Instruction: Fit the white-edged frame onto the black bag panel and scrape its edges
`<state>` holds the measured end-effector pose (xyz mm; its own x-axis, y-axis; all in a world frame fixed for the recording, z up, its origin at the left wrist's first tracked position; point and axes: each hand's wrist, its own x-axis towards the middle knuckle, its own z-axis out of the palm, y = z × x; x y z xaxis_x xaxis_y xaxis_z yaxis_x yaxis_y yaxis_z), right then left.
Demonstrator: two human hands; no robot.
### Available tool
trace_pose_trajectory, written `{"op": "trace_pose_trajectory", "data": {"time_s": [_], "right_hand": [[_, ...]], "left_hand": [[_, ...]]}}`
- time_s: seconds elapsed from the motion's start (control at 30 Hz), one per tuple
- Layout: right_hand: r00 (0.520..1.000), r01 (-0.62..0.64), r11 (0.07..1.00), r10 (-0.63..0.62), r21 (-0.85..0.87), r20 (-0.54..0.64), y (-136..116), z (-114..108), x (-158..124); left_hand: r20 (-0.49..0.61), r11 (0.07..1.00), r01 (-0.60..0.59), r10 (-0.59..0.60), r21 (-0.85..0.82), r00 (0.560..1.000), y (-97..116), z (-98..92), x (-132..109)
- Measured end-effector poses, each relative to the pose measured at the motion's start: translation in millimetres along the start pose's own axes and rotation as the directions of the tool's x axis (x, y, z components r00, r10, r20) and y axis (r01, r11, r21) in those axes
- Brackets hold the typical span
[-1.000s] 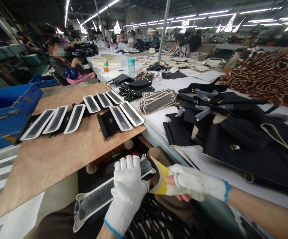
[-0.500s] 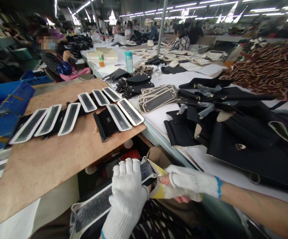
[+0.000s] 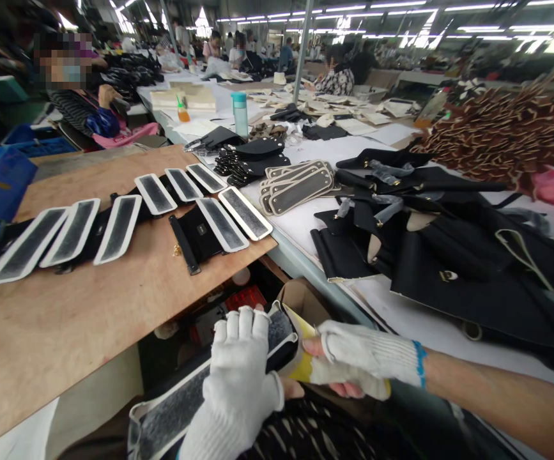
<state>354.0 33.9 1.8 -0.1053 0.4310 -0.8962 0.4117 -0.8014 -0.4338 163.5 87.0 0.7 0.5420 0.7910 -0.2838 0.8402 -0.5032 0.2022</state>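
Across my lap lies a long black bag piece (image 3: 174, 402) with a grey mottled panel edged in white. My left hand (image 3: 238, 377), in a white fingerless glove, is laid over its middle, fingers together across the panel and thumb at the near side. The bare fingertips are partly hidden. At the piece's right end, my right hand (image 3: 353, 354), gloved alike, is closed on a yellow-and-cream flat piece (image 3: 300, 367). That flat piece meets the end of the bag piece; its exact kind is unclear, and my fingers cover part of it.
Several white-edged bag parts (image 3: 118, 230) lie on the wooden board (image 3: 114, 319) at left. Stacked trimmed panels (image 3: 300, 185) and black bag parts (image 3: 449, 249) cover the white table at right. A teal bottle (image 3: 239, 115) stands behind. A co-worker (image 3: 80, 96) sits at far left.
My left hand has shifted slightly left and down along the bag piece, its thumb now stretched out to the right. My right hand keeps nearly the same place. The whole view has turned slightly.
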Motion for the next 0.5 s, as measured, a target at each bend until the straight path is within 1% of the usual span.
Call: {"op": "trace_pose_trajectory", "data": {"time_s": [0.1, 0.17, 0.27, 0.37, 0.5], "right_hand": [[1.0, -0.027, 0.993, 0.027, 0.112, 0.002, -4.2, 5.5, -2.4], [0.998, -0.062, 0.976, 0.06, 0.207, 0.014, -4.2, 9.5, -1.9], [0.991, -0.126, 0.939, 0.132, 0.319, 0.001, -0.9, 15.8, 2.1], [0.985, -0.143, 0.906, 0.17, 0.4, -0.033, 4.9, 21.7, 9.0], [0.974, -0.185, 0.87, 0.224, 0.458, -0.033, 13.1, 31.1, 16.7]], "left_hand": [[0.004, 1.0, -0.001, 0.001, -0.015, 1.0, -1.6, -1.6, 0.8], [0.019, 0.999, -0.007, 0.008, -0.041, 1.0, -3.0, -2.6, 1.3], [0.033, 0.994, -0.002, 0.005, -0.108, 0.999, -4.8, -4.8, 1.2], [0.03, 0.99, 0.002, 0.002, -0.139, 1.0, -5.1, -6.9, 0.6], [0.03, 0.988, 0.001, 0.003, -0.157, 1.0, -5.1, -6.8, 0.3]]}}
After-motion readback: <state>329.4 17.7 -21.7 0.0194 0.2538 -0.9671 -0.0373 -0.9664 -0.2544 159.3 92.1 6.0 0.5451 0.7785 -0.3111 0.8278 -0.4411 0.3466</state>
